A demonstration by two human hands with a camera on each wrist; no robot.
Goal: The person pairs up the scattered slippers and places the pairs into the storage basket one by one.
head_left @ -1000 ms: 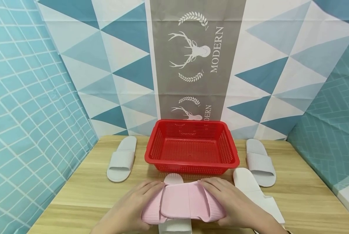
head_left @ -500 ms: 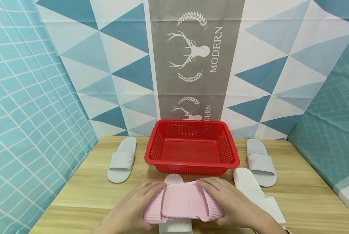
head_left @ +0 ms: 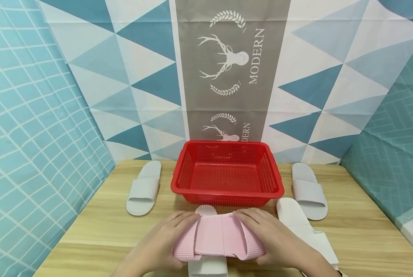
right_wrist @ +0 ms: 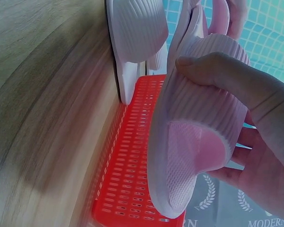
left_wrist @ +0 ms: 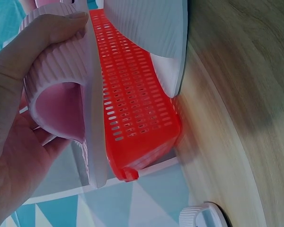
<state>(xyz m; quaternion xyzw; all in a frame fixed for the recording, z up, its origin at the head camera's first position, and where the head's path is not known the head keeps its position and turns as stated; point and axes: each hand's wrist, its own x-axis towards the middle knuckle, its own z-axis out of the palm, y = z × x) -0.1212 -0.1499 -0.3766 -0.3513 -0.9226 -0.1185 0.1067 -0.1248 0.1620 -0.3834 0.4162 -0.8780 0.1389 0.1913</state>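
Two pink slippers (head_left: 209, 239) (head_left: 235, 235), head view: the pair is held side by side, inner edges appearing to meet and straps outermost, over a white slipper (head_left: 210, 268) on the wooden surface (head_left: 99, 238) and in front of the red basket (head_left: 227, 195); the left hand (head_left: 166, 240) grips one, the right hand (head_left: 268, 240) the other. Left wrist view: the thumb crosses the ribbed strap (left_wrist: 57, 61), its tip at the edge of the sole, while fingers show past the strap; the basket's perforated wall stands behind. Right wrist view: the same hold in mirror image, with the strap (right_wrist: 201, 104) enclosed between thumb and fingers. As a judgement, a good hold calls for matched pressure from both sides, edges flush and ends level, so that neither slipper slips against its partner; the thumbs should press lightly, since the straps look soft enough to crumple.
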